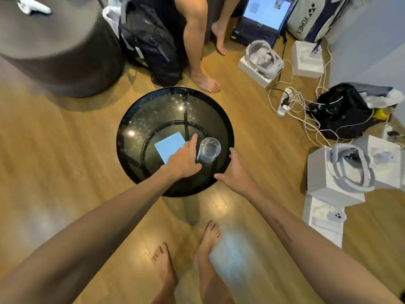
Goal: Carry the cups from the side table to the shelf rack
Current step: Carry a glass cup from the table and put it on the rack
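**Inspector A:** Count of cups?

**Inspector B:** One clear cup (208, 151), upright, smooth transparent plastic or glass, which of the two I cannot tell. It stands on the round desk (135, 119), near the right edge, toward the near side.

**Inspector A:** The desk itself?

**Inspector B:** Circular, dark glass top with a black rim. The surface is glossy, speckled with smudges, and shows two bright light reflections. A ring-shaped frame is visible through the glass.

**Inspector A:** Anything else on it?

**Inspector B:** One pale blue sheet of paper (167, 145), flat and rectangular, near the centre, just left of the cup.

**Inspector A:** Hands?

**Inspector B:** Two, both bare. The left hand (183, 160) is just beside the cup on its left, forefinger extended, thumb spread toward the base; whether it touches the cup I cannot tell. It holds nothing. The right hand (235, 172) is over the right edge of the desk, fingers (232, 153) straight and spread, near the cup but apart from it, holding nothing.

**Inspector A:** Surroundings?

**Inspector B:** Wooden plank floor (54, 161). One black backpack (151, 40) beyond the far edge, one open laptop (260, 18), several white boxes and tangled white cables to the right.
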